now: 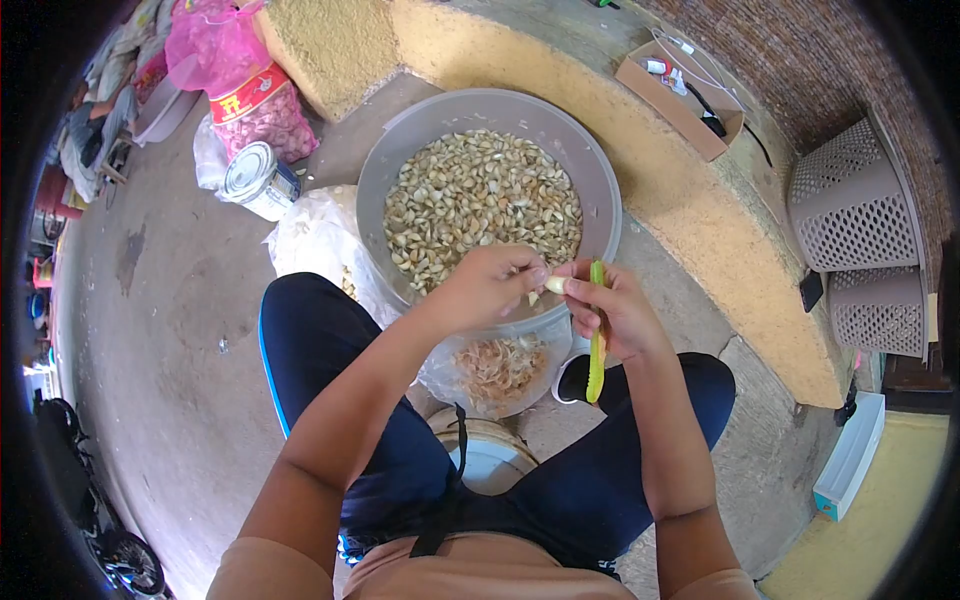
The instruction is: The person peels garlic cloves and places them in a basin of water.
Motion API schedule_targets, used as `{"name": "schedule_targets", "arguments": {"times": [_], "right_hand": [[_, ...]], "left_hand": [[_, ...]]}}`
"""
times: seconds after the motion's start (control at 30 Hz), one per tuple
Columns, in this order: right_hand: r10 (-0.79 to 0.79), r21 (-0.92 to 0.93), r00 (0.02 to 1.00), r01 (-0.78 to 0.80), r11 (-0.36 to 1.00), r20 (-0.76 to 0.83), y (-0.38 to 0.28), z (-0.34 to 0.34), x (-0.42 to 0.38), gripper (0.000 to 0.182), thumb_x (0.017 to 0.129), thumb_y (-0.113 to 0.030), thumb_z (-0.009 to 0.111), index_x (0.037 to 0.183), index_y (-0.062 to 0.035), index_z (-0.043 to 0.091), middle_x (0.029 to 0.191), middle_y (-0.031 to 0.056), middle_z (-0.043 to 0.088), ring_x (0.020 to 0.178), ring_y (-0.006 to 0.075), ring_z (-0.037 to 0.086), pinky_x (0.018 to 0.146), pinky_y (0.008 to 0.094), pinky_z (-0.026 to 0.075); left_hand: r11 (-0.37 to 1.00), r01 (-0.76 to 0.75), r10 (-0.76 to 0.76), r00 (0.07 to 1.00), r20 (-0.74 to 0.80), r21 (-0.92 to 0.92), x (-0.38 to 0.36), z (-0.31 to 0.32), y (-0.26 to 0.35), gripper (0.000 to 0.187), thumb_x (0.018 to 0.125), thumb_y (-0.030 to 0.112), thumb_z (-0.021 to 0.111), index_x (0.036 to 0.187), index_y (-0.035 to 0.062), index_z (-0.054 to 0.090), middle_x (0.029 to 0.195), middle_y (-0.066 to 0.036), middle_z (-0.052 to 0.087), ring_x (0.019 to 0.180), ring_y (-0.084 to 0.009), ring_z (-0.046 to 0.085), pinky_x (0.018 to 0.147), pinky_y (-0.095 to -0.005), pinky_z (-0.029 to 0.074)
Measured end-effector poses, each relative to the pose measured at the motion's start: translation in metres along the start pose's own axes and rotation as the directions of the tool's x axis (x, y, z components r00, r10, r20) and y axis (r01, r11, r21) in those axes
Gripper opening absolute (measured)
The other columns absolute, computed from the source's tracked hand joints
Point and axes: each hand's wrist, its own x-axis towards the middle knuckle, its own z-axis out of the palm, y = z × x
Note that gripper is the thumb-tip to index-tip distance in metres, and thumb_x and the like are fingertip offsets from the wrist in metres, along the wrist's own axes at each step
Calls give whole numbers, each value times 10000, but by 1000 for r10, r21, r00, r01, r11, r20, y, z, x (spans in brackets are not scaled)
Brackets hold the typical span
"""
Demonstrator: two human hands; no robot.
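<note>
Over the near rim of a large grey tub (372, 150), my two hands meet at a pale garlic clove (556, 285). My left hand (497, 287) pinches one end of it with closed fingertips. At the clove's other end are the thumb and fingers of my right hand (617, 308). That hand also grips a slim yellow-green knife (597, 365), held lengthwise across the palm; its blade cannot be made out. Many garlic cloves (480, 195) fill the tub's bottom. Below my hands, a clear plastic bag (440, 375) holds papery garlic skins (500, 372).
A white plastic bag (310, 235) leans against the tub's left side, beside a paint can (258, 180) and a pink mesh sack (265, 125). A low yellow wall (690, 230) curves behind, carrying a cardboard box (675, 105). Grey perforated crates (850, 200) stand at right.
</note>
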Motion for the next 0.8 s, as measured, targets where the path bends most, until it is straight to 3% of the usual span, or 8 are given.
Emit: {"name": "schedule_targets", "arguments": {"times": [0.07,0.17,0.27,0.37,0.47,0.57,0.67,0.8], "right_hand": [[32,65,998,-36,997,54,-3,-1,-2,202,744,-87,611,907,13,546,558,-22,469,405,37,386,373,188,333],[64,106,979,-85,991,194,-3,-8,-3,195,742,-86,608,898,14,547,548,-28,453,402,33,374,371,188,331],[61,150,954,-109,983,294,1,-15,0,188,742,-86,607,891,11,547,542,-31,443,403,27,370,372,189,330],[72,194,954,-133,972,290,2,-19,5,191,751,-89,603,901,15,547,540,-32,439,403,32,371,373,190,332],[-4,122,998,12,992,-70,2,-1,6,213,763,-102,603,925,24,545,571,-22,466,412,40,386,379,189,342],[-102,-62,975,92,994,-198,15,3,8,243,761,-122,621,938,28,548,627,-4,507,435,45,413,392,189,359],[-134,-164,969,101,981,-205,19,13,6,265,746,-142,646,936,20,557,676,5,535,456,45,433,402,188,370],[-159,-154,973,134,979,-167,24,12,10,278,733,-158,666,925,16,565,678,3,540,460,42,436,408,184,371]], "left_hand": [[999,-26,27,999,38,-30,0,-2,-1,157,856,166,501,801,25,541,573,22,439,440,-40,377,413,-196,291],[950,89,-35,983,182,-298,-4,-3,3,198,852,225,514,783,41,543,591,27,439,439,-33,363,406,-186,267],[921,112,-19,969,247,-372,-5,-1,-2,235,845,275,523,775,51,542,599,32,437,443,-27,353,406,-178,255],[912,86,-3,980,201,-402,-3,3,-3,239,848,271,519,780,43,539,592,30,440,446,-30,355,406,-179,264],[950,-6,18,999,34,-313,1,5,-8,213,850,241,517,790,38,540,584,28,444,452,-31,365,412,-181,281],[994,-102,96,989,-116,-43,5,10,-12,176,854,193,508,796,29,539,586,15,462,462,-29,381,421,-185,299],[981,-141,162,973,-162,136,6,13,-16,151,853,159,505,802,22,538,593,7,477,462,-29,389,427,-188,306],[997,-71,73,989,-130,14,5,12,-17,133,845,140,506,805,17,537,592,1,486,446,-38,385,419,-194,308]]}}
